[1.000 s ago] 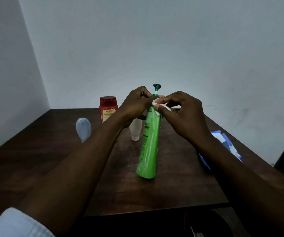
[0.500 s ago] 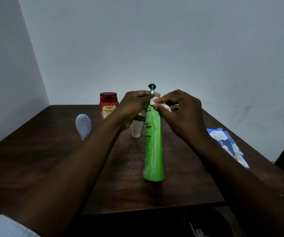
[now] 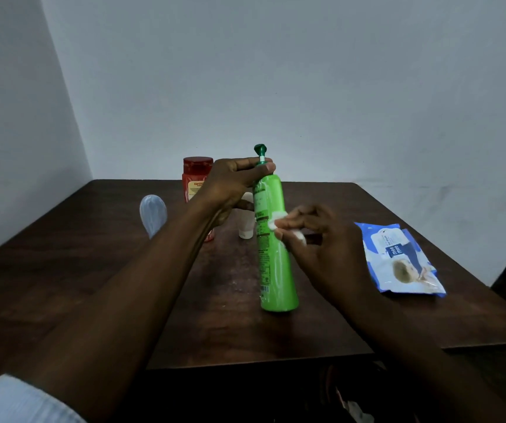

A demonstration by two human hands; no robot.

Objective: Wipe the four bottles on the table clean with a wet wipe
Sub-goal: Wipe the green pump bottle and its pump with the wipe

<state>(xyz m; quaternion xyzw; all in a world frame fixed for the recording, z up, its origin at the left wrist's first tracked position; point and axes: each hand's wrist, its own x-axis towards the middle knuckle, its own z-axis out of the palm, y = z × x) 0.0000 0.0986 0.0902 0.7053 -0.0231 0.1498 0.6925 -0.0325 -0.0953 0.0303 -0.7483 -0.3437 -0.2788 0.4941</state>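
Dark wooden table (image 3: 306, 315), pale walls behind. Green bottle (image 3: 273, 254) is standing at centre: left hand (image 3: 230, 184) is gripping its neck, right hand (image 3: 315, 236) is pinching a wet wipe (image 3: 276, 222) against its side. Red jar (image 3: 195, 175), white bottle (image 3: 245, 230) and pale blue bottle (image 3: 153, 215) are standing behind, probably yet to be wiped.

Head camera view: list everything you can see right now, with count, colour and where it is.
green bottle: 1, green with dark green pump, mid-table, nearly upright
red jar: 1, red, far side, partly behind the left hand
white bottle: 1, white, behind the green bottle, partly hidden
pale blue bottle: 1, pale blue, far left
wet wipe: 1, white, against the green bottle's side
wipes pack: 1, blue and white, right side, lying flat
table: 1, dark brown
sleeve: 1, whitish, lower left
left hand: 1, grips the green bottle's neck
right hand: 1, pinches the wet wipe
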